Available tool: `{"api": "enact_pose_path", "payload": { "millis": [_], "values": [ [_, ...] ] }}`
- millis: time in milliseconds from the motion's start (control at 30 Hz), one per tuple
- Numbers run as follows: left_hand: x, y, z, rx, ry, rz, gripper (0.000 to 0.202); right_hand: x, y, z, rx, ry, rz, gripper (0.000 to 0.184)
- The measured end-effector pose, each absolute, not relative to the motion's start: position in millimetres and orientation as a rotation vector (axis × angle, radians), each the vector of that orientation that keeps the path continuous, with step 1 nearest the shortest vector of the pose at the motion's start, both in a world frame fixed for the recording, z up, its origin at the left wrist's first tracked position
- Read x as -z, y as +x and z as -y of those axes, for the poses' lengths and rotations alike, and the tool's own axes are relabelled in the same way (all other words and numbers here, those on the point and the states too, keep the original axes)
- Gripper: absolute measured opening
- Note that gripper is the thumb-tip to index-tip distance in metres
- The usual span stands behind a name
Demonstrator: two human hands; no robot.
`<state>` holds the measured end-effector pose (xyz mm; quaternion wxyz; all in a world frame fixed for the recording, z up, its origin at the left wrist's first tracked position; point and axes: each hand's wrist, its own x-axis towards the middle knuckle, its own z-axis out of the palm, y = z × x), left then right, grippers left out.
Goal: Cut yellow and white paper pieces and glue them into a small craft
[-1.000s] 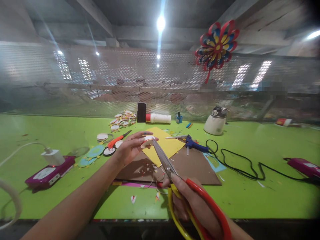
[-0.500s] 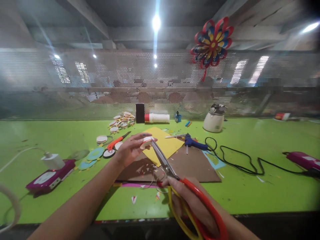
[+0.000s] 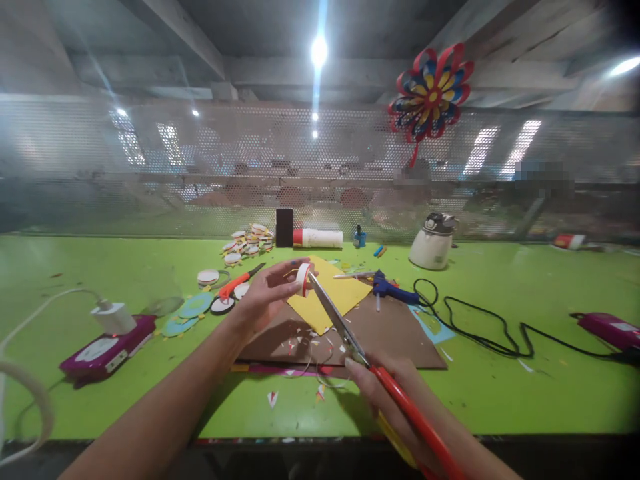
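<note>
White band (image 3: 303, 275), curved, red-edged, pinched by left fingers (image 3: 286, 291), right fingers (image 3: 369, 385) wrapped around scissors (image 3: 334, 313), tips beside the band

No lettering, brand or number can be read here — the small grey mark low on the white jug (image 3: 429, 249) and the pale patch on the purple block (image 3: 606, 329) at far right are too blurred to make out.

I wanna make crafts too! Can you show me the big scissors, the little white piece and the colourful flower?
Big scissors (image 3: 345, 330), head view: on the metal blades.
Little white piece (image 3: 302, 277), head view: on its white band.
Colourful flower (image 3: 433, 97), head view: on its round centre.
</note>
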<state>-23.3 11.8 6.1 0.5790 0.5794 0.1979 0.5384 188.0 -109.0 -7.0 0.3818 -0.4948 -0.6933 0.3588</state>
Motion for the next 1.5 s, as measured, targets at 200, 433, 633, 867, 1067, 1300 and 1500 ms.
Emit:
{"api": "enact_pose_path", "payload": {
  "millis": [200,433,633,867,1067,1300,1500],
  "values": [
    [-7,-22,-12,-1.352,1.392,-0.487,0.045,1,181,111,-0.641,-1.351,1.769,0.034],
    [-7,-16,-9,-1.352,1.425,-0.458,0.043,7,181,110,-0.577,-1.323,1.812,0.034],
    [-7,-15,-8,-1.322,1.431,-0.445,0.042,10,180,109,-0.543,-1.285,1.819,0.036],
    [-6,-12,-7,-1.365,1.439,-0.457,0.039,13,180,107,-0.478,-1.268,1.824,0.034],
    [-7,-12,-7,-1.353,1.463,-0.46,0.039,17,183,106,-0.382,-1.308,1.89,0.03],
    [-6,-13,-7,-1.354,1.489,-0.463,0.039,18,185,105,-0.344,-1.344,1.937,0.028],
    [-5,-12,-8,-1.365,1.484,-0.453,0.038,23,186,105,-0.383,-1.374,1.941,0.029]
  ]
}}
